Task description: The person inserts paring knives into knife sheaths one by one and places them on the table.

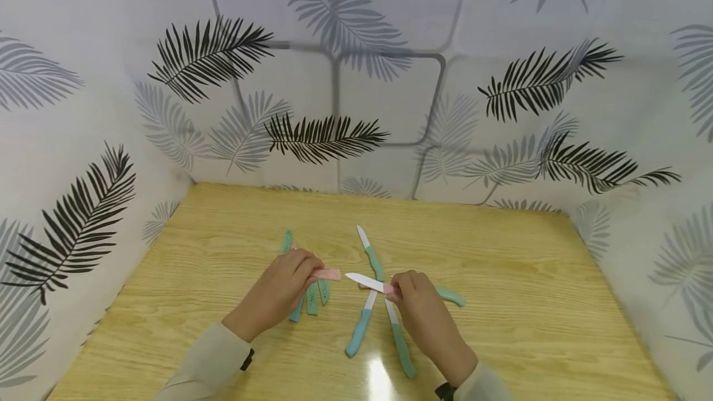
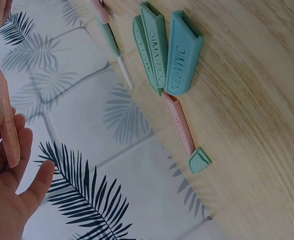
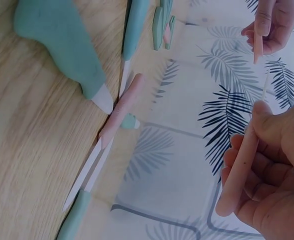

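A pink-handled knife (image 1: pixel 366 282) is held just right of the pink sheath (image 1: pixel 330 274), not touching it.
Its long axis is set nearly crosswise, tip pointed left toward the sheath. The handle, mostly hidden in the head view, is gripped by the right hand (image 1: pixel 423 311); the sheath, its lettering hard to read, is pinched by the left hand (image 1: pixel 286 277).

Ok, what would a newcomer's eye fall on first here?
Likely the pink-handled knife in the right hand, its tip facing the pink sheath in the left hand. Next, the loose knives clustered on the wooden table beside the right hand. Behind, black frond patterns stand out on the pale backdrop.
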`<state>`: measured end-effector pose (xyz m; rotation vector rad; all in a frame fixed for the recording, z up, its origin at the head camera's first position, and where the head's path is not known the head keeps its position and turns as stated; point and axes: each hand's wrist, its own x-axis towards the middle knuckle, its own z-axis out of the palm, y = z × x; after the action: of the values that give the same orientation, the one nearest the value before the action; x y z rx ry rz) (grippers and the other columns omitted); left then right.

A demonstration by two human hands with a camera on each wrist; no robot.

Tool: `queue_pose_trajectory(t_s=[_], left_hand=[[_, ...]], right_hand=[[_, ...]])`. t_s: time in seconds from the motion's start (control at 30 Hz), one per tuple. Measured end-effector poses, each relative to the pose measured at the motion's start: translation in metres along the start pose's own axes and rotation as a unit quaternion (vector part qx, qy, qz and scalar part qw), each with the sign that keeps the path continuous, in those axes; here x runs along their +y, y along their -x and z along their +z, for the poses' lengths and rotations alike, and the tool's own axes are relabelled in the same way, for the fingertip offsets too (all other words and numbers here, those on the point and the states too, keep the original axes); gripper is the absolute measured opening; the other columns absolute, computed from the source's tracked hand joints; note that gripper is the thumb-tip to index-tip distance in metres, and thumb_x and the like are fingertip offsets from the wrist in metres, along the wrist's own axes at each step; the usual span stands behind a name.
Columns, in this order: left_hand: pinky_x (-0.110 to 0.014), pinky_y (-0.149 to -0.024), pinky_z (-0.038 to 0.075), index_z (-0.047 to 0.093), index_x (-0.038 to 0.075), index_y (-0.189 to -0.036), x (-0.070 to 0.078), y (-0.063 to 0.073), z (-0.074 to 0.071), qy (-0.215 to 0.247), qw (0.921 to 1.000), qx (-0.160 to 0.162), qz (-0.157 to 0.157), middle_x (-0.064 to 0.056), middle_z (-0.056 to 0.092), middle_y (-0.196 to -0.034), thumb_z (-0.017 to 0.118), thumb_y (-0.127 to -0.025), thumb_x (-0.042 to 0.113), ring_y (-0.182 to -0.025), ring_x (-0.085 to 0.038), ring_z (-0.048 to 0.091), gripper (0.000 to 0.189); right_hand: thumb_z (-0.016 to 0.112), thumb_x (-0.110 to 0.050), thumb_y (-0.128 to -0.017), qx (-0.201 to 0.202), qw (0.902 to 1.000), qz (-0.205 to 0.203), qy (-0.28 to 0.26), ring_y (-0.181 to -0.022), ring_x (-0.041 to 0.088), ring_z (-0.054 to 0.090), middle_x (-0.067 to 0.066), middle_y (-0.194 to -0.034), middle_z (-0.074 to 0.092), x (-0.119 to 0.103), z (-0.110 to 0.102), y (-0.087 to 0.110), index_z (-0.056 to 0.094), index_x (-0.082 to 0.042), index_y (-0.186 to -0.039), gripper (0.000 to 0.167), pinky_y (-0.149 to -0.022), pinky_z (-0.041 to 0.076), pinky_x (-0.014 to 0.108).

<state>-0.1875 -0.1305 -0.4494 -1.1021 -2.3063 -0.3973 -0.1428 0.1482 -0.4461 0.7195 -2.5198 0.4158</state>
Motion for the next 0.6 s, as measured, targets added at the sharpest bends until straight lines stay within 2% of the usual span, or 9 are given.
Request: queue_pose_trajectory(t_s=[0.13, 0.3, 0.43, 0.53, 0.6], left_hand=[[-0.029, -0.076, 0.052, 0.061, 0.008, -0.106, 0.0027, 0.0000, 0.0017, 0.004, 1.0000, -0.002, 0.006, -0.003, 0.059, -0.102, 0.026, -0.104, 0.037, -0.090, -0.017, 0.059, 0.045], [-0.029, -0.079, 0.052, 0.061, 0.008, -0.109, 0.0038, 0.0009, 0.0033, 0.005, 0.9999, -0.009, 0.006, -0.003, 0.058, -0.105, 0.032, -0.104, 0.033, -0.092, -0.017, 0.058, 0.039], [-0.030, -0.082, 0.052, 0.061, 0.006, -0.110, 0.0049, -0.0003, 0.0024, 0.011, 0.9998, -0.017, 0.004, -0.005, 0.058, -0.107, 0.054, -0.098, 0.022, -0.094, -0.018, 0.058, 0.021], [-0.031, -0.082, 0.052, 0.061, 0.006, -0.110, 0.0069, -0.0004, 0.0020, 0.019, 0.9996, -0.020, 0.001, -0.005, 0.058, -0.107, 0.066, -0.091, 0.014, -0.095, -0.019, 0.058, 0.021], [-0.031, -0.083, 0.051, 0.061, 0.006, -0.110, 0.0079, -0.0005, 0.0018, 0.022, 0.9995, -0.023, -0.001, -0.005, 0.058, -0.107, 0.068, -0.089, 0.011, -0.096, -0.018, 0.057, 0.023]], right_hand=[[0.077, -0.008, -0.079, 0.017, 0.9997, -0.011, -0.009, -0.071, 0.015, 0.052, 0.004, -0.083, 0.057, 0.0002, 0.0015, 0.0005, 0.058, 0.000, -0.094, 0.025, -0.061, 0.049, 0.022], [0.078, -0.009, -0.078, 0.023, 0.9995, -0.014, -0.013, -0.070, 0.014, 0.050, 0.002, -0.081, 0.056, 0.0010, 0.0047, 0.0012, 0.059, -0.002, -0.091, 0.024, -0.061, 0.048, 0.022], [0.077, -0.010, -0.080, 0.014, 0.9998, -0.007, -0.015, -0.071, 0.014, 0.052, 0.002, -0.082, 0.057, 0.0016, 0.0052, 0.0015, 0.060, -0.003, -0.091, 0.021, -0.062, 0.048, 0.023], [0.077, -0.010, -0.080, 0.005, 0.9998, -0.006, -0.017, -0.071, 0.013, 0.052, 0.002, -0.082, 0.057, 0.0012, 0.0046, 0.0024, 0.060, -0.003, -0.092, 0.021, -0.062, 0.048, 0.022], [0.077, -0.011, -0.080, -0.001, 0.9998, -0.007, -0.018, -0.071, 0.013, 0.051, 0.001, -0.082, 0.057, 0.0012, 0.0041, 0.0024, 0.060, -0.003, -0.091, 0.021, -0.061, 0.048, 0.022]])
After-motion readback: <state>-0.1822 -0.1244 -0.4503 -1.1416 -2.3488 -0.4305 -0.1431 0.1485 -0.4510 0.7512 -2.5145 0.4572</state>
